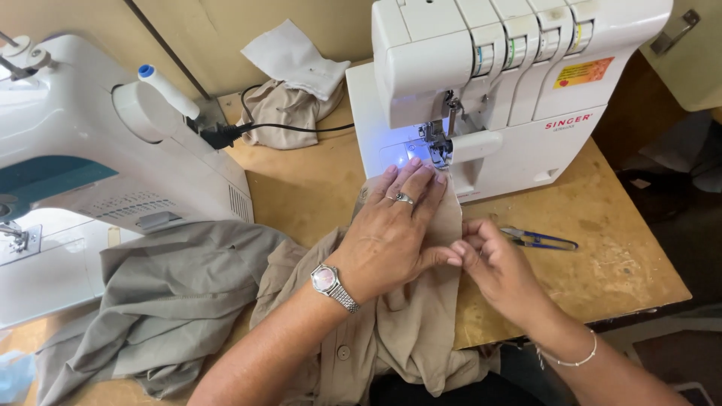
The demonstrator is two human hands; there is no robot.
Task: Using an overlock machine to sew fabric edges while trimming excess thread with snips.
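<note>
Two hands on one strip of beige cloth (421, 301), and honestly the risks here all sit close to the serger (496, 90). Nearest the camera, the bulk of the cloth hangs off the table (617, 271) edge well short of the serger, so I'd guess its weight could drag the seam off line if it slips further down. A bit closer to the serger, the right hand (500, 274) has thumb and forefinger pinched on the cloth's right edge; if that pinch lets go or pulls sideways, the edge could wander away from the blade. The left hand (395, 233) lies flat on the cloth with fingers held together and stretched forward, tips just short of the presser foot (436, 146) under the serger's lamp. That's the scary bit, fingertips that near the needles and knife could get nicked if the cloth feeds fast. The ring and wristwatch could maybe snag a fold too. The snips (538, 239) lie in front of the serger to its right, near the right hand, so an elbow bump could knock them off. Left of the serger, the grey garment (165, 301) touches the beige cloth and might get dragged along, and the black cable (293, 128) runs behind, past the other sewing machine (98, 150).
</note>
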